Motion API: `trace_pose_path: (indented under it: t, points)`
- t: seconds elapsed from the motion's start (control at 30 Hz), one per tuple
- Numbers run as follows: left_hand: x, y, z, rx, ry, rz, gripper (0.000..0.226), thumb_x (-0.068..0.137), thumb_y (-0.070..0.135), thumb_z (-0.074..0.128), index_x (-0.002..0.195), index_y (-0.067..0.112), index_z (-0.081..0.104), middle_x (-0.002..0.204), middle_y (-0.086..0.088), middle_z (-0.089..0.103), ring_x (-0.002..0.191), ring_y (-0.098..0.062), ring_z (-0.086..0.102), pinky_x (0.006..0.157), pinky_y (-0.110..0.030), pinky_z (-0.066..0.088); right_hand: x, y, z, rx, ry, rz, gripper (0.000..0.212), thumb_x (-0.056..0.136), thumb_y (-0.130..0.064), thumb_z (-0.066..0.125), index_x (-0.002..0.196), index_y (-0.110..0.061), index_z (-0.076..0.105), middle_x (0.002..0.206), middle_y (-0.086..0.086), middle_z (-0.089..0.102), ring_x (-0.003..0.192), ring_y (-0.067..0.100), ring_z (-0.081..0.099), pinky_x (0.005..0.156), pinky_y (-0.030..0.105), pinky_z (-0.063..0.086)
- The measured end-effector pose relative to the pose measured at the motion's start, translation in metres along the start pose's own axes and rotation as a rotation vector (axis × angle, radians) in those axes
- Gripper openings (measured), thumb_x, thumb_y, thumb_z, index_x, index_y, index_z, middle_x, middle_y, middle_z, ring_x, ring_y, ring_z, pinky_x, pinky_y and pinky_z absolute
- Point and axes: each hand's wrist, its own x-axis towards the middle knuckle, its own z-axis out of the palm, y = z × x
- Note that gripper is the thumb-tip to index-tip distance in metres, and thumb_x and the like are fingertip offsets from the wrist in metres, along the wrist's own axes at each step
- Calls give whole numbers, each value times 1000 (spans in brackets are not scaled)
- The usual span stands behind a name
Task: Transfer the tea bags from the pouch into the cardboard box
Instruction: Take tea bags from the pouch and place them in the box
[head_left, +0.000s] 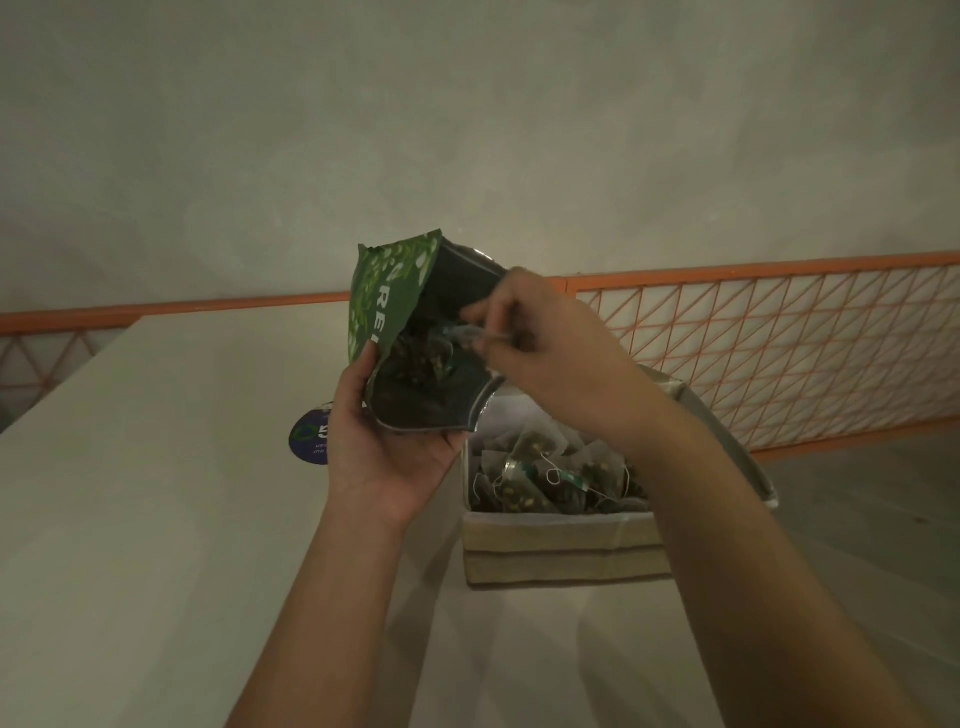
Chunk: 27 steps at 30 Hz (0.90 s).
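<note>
On the pale desk (156, 519), the open beige cardboard box (561, 545) already holds many mesh tea bags (550, 478). Above it, the left hand (384, 452) grips the green foil pouch (410, 338); right-hand fingers (483, 332) pinch 1 more bag inside, others apparently remaining.

Lighting dim, warm-greenish cast throughout. Plain pale wall (467, 130) fills upper half, 10 through 2 o'clock; surface smooth, unmarked. Orange rail (171, 307) runs along wall base, 9 to 3 o'clock. Orange wire-mesh panel (805, 353) with diagonal lattice at 3 o'clock, below rail; smaller section of same lattice visible at 9 o'clock. Pale tabletop (156, 519) spans lower half, 4 through 8 o'clock, far edge near rail. Soft shadows on tabletop at 6 o'clock.
</note>
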Motion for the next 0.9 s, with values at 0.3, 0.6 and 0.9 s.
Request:
trace_pose_path:
  t: [0.3, 0.6, 0.9]
  points:
    - [2, 0, -4, -52, -40, -3, 50, 96, 52, 49, 126, 19, 72, 138, -12, 63, 124, -29, 62, 82, -35, 58, -60, 44, -38, 52, 202, 222, 18, 85, -22, 71, 99, -20, 60, 90, -6, 65, 73, 0, 59, 65, 18, 48]
    - [-1, -2, 1, -21, 2, 8, 48, 95, 52, 49, 117, 20, 76, 136, -13, 64, 127, -28, 59, 83, -32, 58, -68, 73, -44, -74, 204, 409, 13, 88, -28, 68, 99, -32, 63, 110, -10, 62, 90, 7, 60, 64, 14, 47]
    - [-1, -2, 3, -23, 15, 11, 47, 96, 52, 49, 114, 19, 78, 135, -13, 65, 119, -29, 64, 82, -33, 58, -63, 72, -27, -263, -332, 463, 33, 94, -33, 58, 127, -29, 59, 119, -5, 61, 103, 14, 60, 92, 28, 49]
